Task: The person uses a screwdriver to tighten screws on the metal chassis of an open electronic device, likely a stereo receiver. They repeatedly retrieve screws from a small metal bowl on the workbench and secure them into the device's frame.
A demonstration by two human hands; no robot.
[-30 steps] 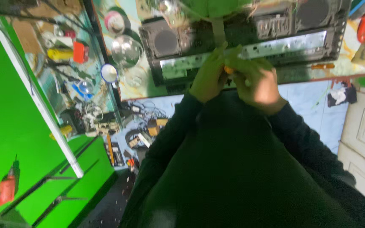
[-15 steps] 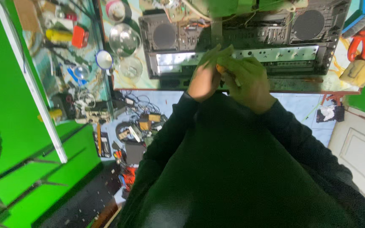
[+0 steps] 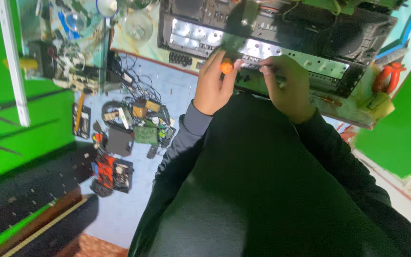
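Two hands are kept at the front edge of an opened stereo unit (image 3: pixel 281 43) on a cluttered bench (image 3: pixel 357 112). An orange-handled screwdriver (image 3: pixel 226 65) is clenched in the left hand (image 3: pixel 213 83), its tip hidden against the silver panel; the right hand (image 3: pixel 286 88) is closed down on the panel edge, though whether anything is pinched cannot be told. A slip of the tip could likely scratch the panel. Clear glass jars (image 3: pixel 139 26) are seen upper left, their contents unreadable.
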